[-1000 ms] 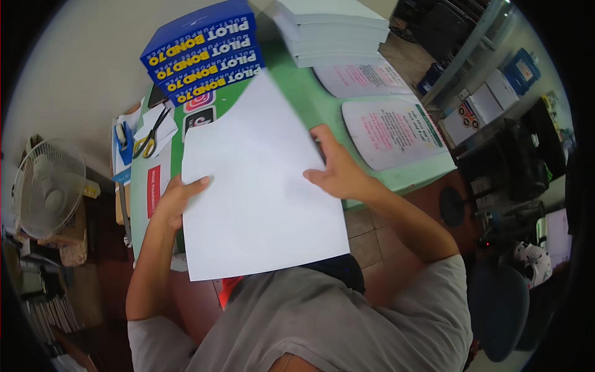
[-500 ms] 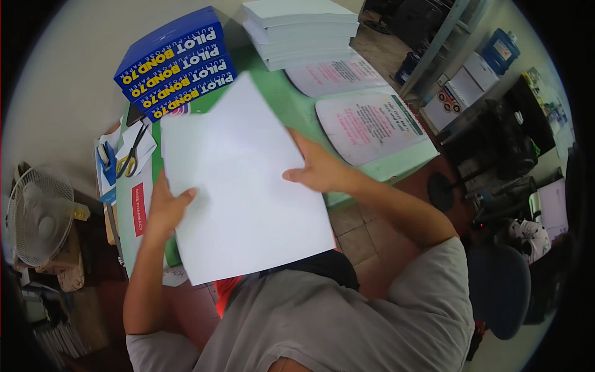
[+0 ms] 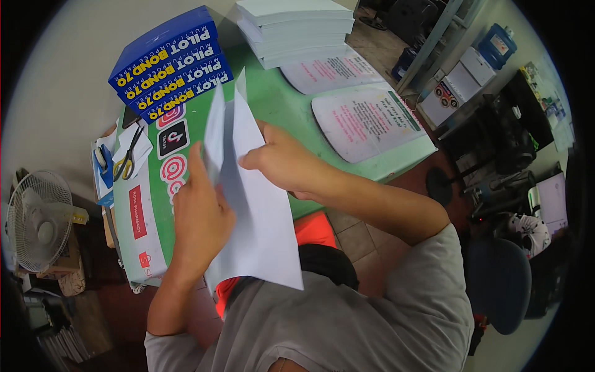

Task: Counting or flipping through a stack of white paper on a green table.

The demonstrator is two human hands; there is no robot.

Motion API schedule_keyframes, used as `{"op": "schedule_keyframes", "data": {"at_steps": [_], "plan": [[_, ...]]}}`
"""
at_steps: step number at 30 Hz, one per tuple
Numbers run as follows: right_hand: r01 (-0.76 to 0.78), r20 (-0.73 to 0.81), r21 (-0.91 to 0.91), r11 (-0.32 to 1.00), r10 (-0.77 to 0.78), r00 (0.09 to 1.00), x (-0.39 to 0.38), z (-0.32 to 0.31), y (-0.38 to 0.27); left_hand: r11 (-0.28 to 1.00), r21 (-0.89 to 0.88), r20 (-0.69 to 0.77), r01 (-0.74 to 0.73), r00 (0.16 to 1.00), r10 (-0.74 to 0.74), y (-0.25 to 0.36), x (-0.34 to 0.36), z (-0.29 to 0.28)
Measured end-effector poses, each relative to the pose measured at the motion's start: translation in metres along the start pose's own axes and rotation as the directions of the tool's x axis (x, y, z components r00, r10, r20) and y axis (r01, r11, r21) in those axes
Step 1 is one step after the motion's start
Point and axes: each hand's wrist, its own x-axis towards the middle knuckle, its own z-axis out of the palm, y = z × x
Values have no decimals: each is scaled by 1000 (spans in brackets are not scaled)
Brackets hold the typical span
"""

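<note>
White paper sheets [image 3: 254, 235] are bent upright between my hands over the near side of the green table [image 3: 297, 118], with a gap between their upper parts. My left hand [image 3: 201, 208] is closed on the left part of the sheets, its back toward me. My right hand [image 3: 269, 161] grips the right part, thumb on the inner face. Beyond them stand several stacked blue paper-ream boxes [image 3: 161, 43] and a tall stack of white paper [image 3: 294, 25]. Two printed sheets, one [image 3: 365, 121] nearer than the other [image 3: 331, 68], lie on the table's right half.
Scissors [image 3: 130, 155] and a blue stapler-like object [image 3: 102, 161] lie at the table's left edge. A white fan [image 3: 43, 223] stands at left. A dark chair [image 3: 499, 279], black equipment and a water dispenser [image 3: 446, 99] are at right, beside a metal frame.
The paper has gone from face-up and flat between my hands to bent upright and parted. My left hand has moved right and turned; my right hand has shifted slightly left.
</note>
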Motion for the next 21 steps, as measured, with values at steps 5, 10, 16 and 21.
{"op": "schedule_keyframes", "data": {"at_steps": [5, 10, 16, 21], "plan": [[-131, 93, 308, 942, 108, 990, -14, -34, 13, 634, -767, 38, 99, 993, -109, -70, 22, -16], [75, 67, 17, 997, -76, 995, -9, -71, 68, 261, -836, 392, 483, 858, -332, -128, 4, -12], [553, 241, -399, 731, -498, 833, -17, -61, 70, 285, -803, 440, 524, 843, -310, -119, -13, -9], [-288, 304, 146, 946, 235, 923, -10, -72, 38, 729, -684, -125, -12, 987, -100, -133, -27, 18]]}}
